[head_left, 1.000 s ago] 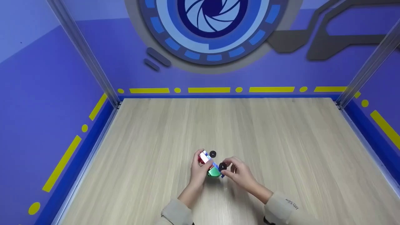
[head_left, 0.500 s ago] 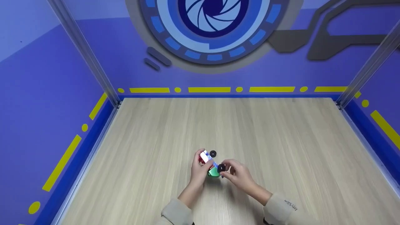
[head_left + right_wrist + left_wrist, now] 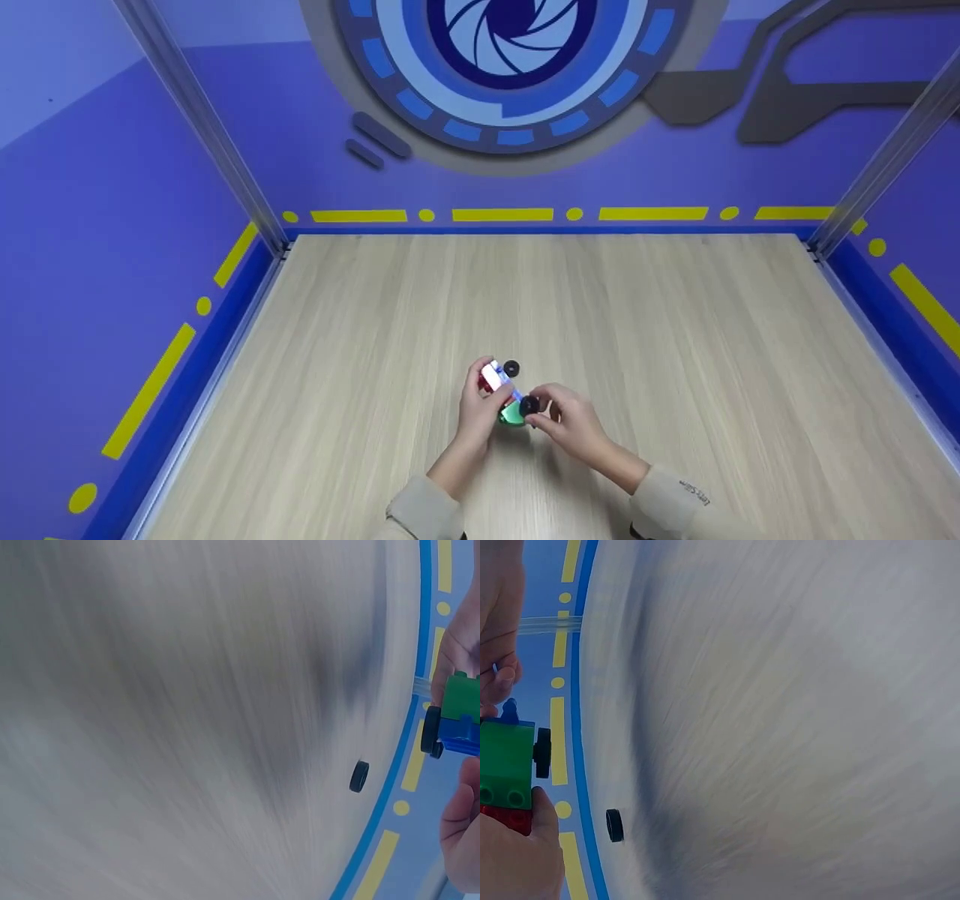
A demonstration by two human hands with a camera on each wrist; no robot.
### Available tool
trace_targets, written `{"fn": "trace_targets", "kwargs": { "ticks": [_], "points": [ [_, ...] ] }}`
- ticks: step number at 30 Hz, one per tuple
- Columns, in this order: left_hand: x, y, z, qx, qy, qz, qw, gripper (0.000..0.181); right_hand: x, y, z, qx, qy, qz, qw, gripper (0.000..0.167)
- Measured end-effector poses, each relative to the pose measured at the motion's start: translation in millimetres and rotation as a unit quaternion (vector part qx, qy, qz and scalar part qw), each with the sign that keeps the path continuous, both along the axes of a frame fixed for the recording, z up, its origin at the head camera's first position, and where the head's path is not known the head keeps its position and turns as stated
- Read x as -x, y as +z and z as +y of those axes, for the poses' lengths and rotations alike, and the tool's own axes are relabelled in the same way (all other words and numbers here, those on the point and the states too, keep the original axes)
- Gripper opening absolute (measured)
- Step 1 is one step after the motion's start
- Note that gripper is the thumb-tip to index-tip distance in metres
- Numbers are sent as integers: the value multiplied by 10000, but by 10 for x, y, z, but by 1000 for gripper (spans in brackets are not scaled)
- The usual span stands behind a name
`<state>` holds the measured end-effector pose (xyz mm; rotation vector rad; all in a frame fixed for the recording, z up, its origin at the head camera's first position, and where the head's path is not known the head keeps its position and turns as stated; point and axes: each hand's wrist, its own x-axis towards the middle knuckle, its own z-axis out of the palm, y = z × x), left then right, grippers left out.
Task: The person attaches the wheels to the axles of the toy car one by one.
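Over the wooden table [image 3: 360,337], head view, my left hand [image 3: 477,409] is clamped round the toy car [image 3: 513,415] and my right hand [image 3: 577,423] pinches a black wheel [image 3: 529,405] at its side. Left wrist view: that wheel's right by the green block [image 3: 504,757], so I'd call it nearly on. Right wrist view: it's beside the blue part [image 3: 459,732], with the loose wheel [image 3: 359,776] apart on the table, so that one looks left to do.
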<state>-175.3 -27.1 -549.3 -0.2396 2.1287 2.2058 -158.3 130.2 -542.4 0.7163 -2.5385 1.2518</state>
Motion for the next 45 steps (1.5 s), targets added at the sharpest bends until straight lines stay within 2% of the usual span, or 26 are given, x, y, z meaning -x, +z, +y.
{"fn": "trace_targets", "kwargs": {
  "ticks": [2, 6, 9, 13, 15, 22, 28, 45],
  "points": [
    [-9, 3, -6, -9, 0, 30, 10000, 52, -9, 4, -4, -55, -21, -65, 10000, 26],
    [-80, 162, -14, 0, -55, 65, 10000, 51, -21, 7, -15, -61, -27, -103, 9999, 26],
    [-80, 181, -18, -13, -79, 6, 10000, 52, -22, -3, -19, -8, -5, -12, 10000, 25],
    [-15, 33, -16, -4, -60, -33, 10000, 53, -23, -12, -18, 23, 11, 60, 10000, 25],
    [-10, 19, -13, 51, -57, -11, 10000, 53, -24, -14, -18, 17, 6, 82, 10000, 25],
    [-10, 16, -13, 84, -59, 53, 9999, 53, -18, -42, -17, 32, -22, 296, 9996, 25],
    [-25, 10, -10, 64, -100, -17, 9999, 55, -23, -73, -22, 167, 25, 461, 9988, 25],
    [-22, 30, 9, 333, -8, 3, 9994, 50, -51, -15, -57, 75, -252, 300, 9992, 24]
  ]
}}
